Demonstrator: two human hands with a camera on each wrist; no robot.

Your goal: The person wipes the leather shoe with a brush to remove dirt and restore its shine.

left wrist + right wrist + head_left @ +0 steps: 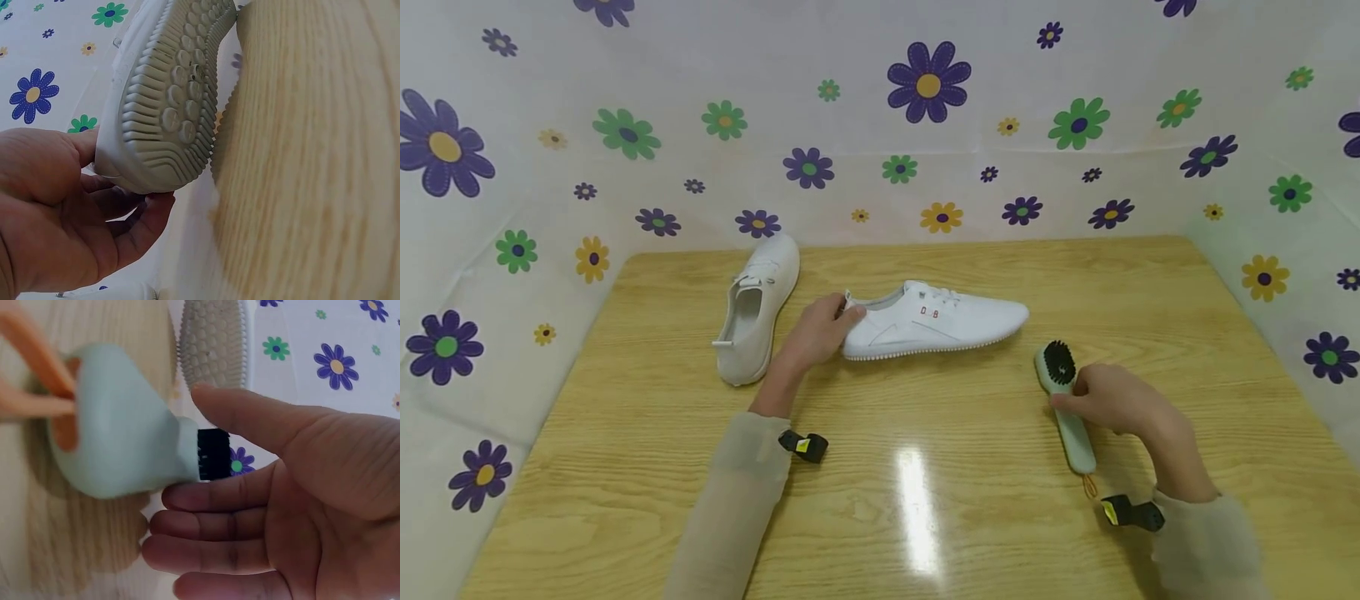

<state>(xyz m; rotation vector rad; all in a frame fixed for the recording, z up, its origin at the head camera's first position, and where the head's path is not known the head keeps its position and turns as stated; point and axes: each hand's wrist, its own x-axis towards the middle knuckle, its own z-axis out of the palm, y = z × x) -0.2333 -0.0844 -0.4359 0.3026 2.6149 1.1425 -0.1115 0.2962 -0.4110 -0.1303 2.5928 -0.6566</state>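
Note:
My left hand (822, 329) grips the heel of a white lace-up shoe (936, 323) with red letters on its side. In the left wrist view, the thumb and fingers of the left hand (69, 206) hold the heel; the ridged sole (169, 106) shows, its heel end raised off the table. My right hand (1123, 400) is at the pale green brush (1077, 442), which lies with black bristles (1060, 362) up. The right wrist view shows the right hand (300, 487) with thumb and fingers spread to either side of the brush, not closed round it.
A second white shoe (756, 312) stands to the left of my left hand, toe toward the back. An orange cord loop (1090, 486) hangs from the brush handle. Flower-patterned cloth (865, 108) rises behind and beside the wooden table (850, 517).

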